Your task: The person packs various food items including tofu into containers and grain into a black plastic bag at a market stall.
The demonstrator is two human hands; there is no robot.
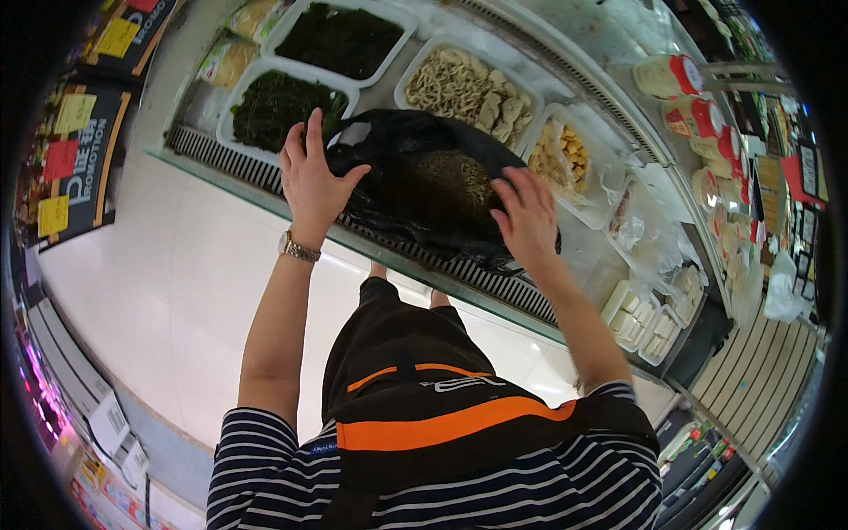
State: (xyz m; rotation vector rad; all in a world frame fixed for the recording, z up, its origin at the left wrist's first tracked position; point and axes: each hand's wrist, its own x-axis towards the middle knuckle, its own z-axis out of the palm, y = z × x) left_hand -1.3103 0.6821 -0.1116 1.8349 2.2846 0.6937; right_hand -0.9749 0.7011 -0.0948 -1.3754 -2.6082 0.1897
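A black plastic bag (424,132) lies spread open in the refrigerated display case, with a dark brown, stringy mass (457,175) inside. My left hand (315,175) hovers over the bag's left edge, fingers spread and holding nothing. At the bag's right side is my right hand (530,212), slightly blurred, its fingers apart over the rim; whether they touch the plastic is unclear. Just beyond my left fingertips sits a white tub of dark green seaweed strips (275,109). A second tub behind it has darker seaweed (338,40).
Behind the bag stands a tray of pale stringy and lumpy food (470,89). To its right are a tub of yellow cubes (566,159) and trays of white blocks (636,315). Red-lidded jars (669,76) line the shelf. A glass edge (424,265) and slotted grille (497,281) run along the front.
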